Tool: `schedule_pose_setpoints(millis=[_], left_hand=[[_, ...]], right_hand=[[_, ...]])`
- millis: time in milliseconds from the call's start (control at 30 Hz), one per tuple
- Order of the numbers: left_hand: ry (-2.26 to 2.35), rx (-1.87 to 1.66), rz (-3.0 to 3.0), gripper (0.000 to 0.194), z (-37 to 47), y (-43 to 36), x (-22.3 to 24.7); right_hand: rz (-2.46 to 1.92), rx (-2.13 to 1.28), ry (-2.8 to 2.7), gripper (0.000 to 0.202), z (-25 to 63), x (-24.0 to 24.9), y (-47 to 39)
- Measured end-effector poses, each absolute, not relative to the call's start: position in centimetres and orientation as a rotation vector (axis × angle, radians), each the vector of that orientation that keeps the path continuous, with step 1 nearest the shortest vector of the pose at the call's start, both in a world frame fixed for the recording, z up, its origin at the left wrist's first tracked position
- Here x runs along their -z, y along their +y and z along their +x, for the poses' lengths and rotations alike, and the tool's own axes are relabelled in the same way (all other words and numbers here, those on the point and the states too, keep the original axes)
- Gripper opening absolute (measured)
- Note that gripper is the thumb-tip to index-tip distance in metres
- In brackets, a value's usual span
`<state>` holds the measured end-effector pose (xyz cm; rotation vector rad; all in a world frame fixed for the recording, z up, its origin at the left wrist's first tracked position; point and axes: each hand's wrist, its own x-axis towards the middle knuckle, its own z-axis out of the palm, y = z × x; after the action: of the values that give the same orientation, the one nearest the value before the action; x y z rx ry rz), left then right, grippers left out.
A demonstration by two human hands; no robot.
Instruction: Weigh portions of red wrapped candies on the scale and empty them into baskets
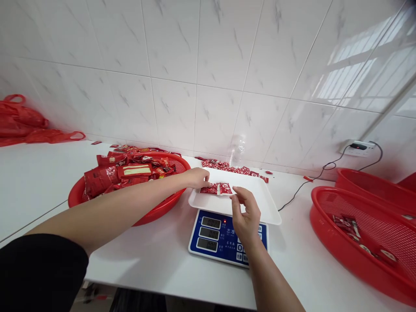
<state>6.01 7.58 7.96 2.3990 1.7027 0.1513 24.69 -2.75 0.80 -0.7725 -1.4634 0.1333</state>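
Observation:
Two small red printed packets, the left packet [209, 190] and the right packet [225, 188], lie side by side on the white tray [260, 197] of a digital scale. My left hand [197, 178] reaches over from the left, its fingers closed at the outer end of the left packet. Just off the right packet's end is my right hand [245, 212], thumb and forefinger apart with nothing between them. The blue scale panel [209, 234] shows three lit displays; my right hand and wrist cover part of its keys.
On the left, a red basket [185, 167] is heaped with red packets. More packets [224, 165] lie behind the tray, near a clear bottle [239, 151]. Red baskets [320, 203] stand at right; a black cable [297, 193] runs to a socket. Red bags [22, 121] lie far left.

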Motion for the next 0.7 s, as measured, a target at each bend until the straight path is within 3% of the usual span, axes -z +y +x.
schedule_pose_setpoints(millis=[367, 533, 700], left_hand=[[1.569, -0.266, 2.565, 0.039, 9.2, 7.6, -5.6], [1.837, -0.372, 2.438, 0.025, 3.9, 9.8, -8.0], [2.025, -0.095, 2.221, 0.030, -2.9, 9.4, -9.8]], right_hand=[[-0.743, -0.117, -1.494, 0.022, 24.6, -0.5, -2.9], [-0.721, -0.120, -1.499, 0.023, 24.6, -0.2, -3.0], [-0.699, -0.166, -1.513, 0.026, 24.4, -0.2, -3.2]])
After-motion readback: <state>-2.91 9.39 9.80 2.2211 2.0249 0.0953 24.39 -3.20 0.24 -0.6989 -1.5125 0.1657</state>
